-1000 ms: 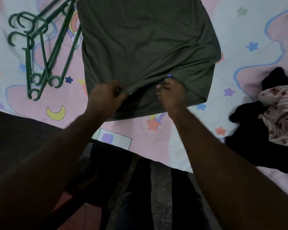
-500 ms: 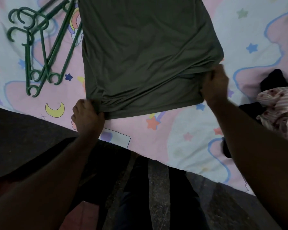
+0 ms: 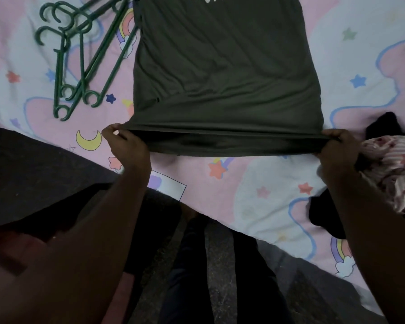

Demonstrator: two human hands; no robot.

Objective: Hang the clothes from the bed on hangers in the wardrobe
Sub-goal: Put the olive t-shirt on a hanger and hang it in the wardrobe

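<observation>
Dark green T-shirt [image 3: 227,73] lies flat on bed sheet [image 3: 262,183], hem toward the person. Left hand [image 3: 126,146] & right hand [image 3: 337,148] each pinch a hem corner, stretched taut. Fabric looks light, soft, floppy; best held at shoulders w/ green hangers [image 3: 80,64] nearby. Collar, sleeves, print cut off at top.

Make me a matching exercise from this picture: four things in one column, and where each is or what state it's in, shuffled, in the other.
Column one
1. olive T-shirt
2. green hangers
3. pink striped garment
4. left hand

Column two
A. crumpled on black clothing at the right edge
B. pinching one corner of the shirt's hem
C. spread out on the bed, hem pulled taut
D. lying in a loose pile left of the shirt

Pairs: 1-C, 2-D, 3-A, 4-B
</observation>
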